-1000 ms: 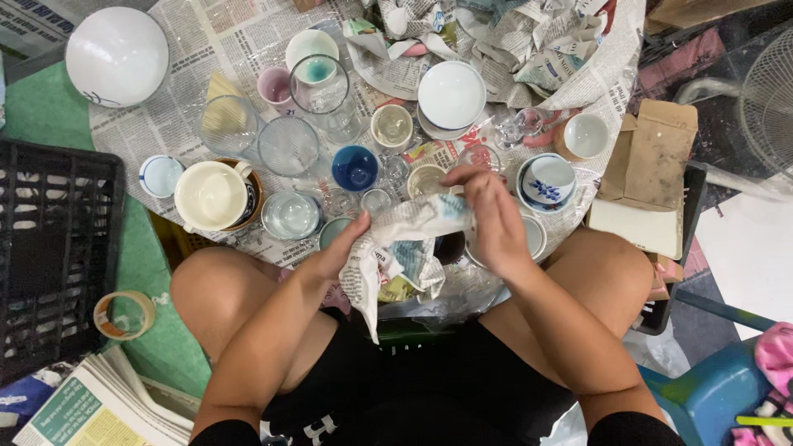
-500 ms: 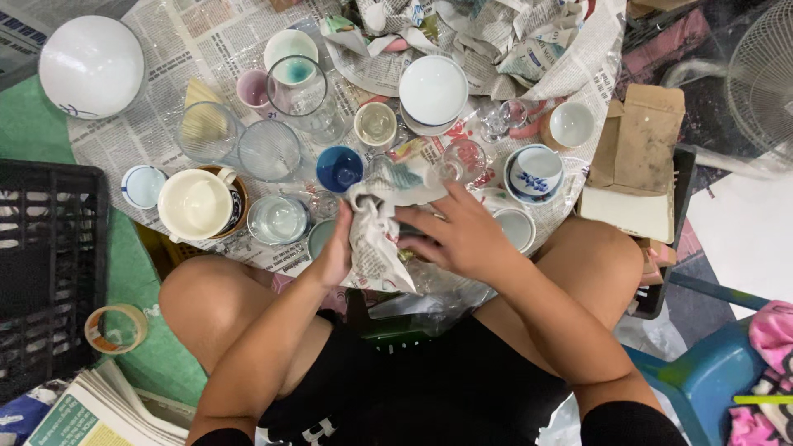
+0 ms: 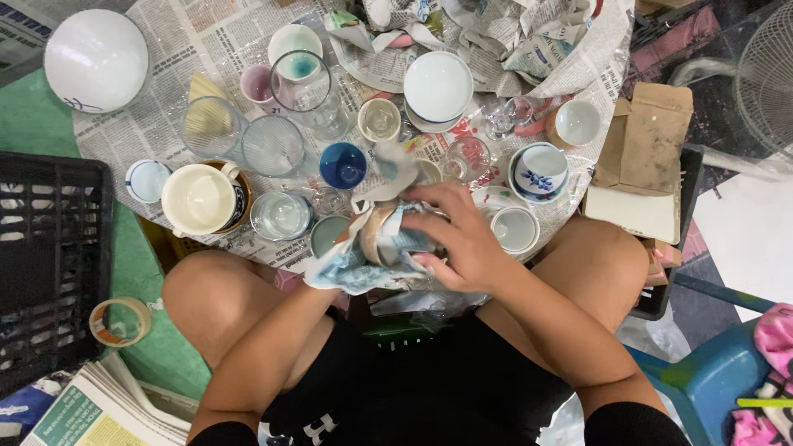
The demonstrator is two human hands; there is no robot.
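Right hand (image 3: pixel 462 239) clenched over a cup (image 3: pixel 382 235), left hand hidden beneath it | paper (image 3: pixel 351 264) half round it | beyond the grip, many cups, glasses (image 3: pixel 281 216) unwrapped

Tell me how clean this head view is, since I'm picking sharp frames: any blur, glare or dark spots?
Head view: even light, mostly sharp; the right hand and the newspaper-wrapped bundle look slightly soft; mild shine on the white bowl; the black crate is dark, with little detail.
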